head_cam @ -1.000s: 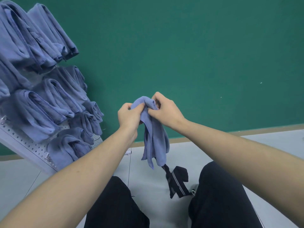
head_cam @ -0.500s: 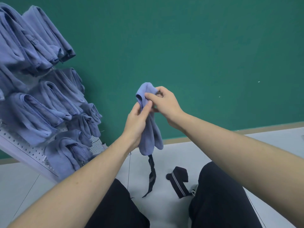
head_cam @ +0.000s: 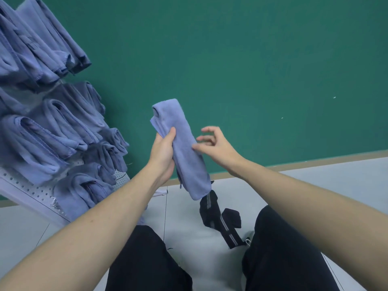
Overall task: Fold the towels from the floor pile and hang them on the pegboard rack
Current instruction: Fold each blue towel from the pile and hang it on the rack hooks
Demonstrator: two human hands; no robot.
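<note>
Folded blue towel [head_cam: 182,148] gripped in left hand [head_cam: 162,152]; right hand [head_cam: 216,147] beside it, loosely spread, holding nothing; pegboard rack [head_cam: 31,193] full of folded towels [head_cam: 52,131].

A folded towel [head_cam: 181,148] of soft, matt blue cloth with a fine napped pile. Hung towels [head_cam: 52,127] of the same fabric show stitched hems. The pegboard rack [head_cam: 31,192] looks like smooth white perforated metal. The wall [head_cam: 252,70] is matt green; the floor [head_cam: 189,238] smooth pale grey. A black woven strap [head_cam: 220,221] carries grey stripes.
</note>
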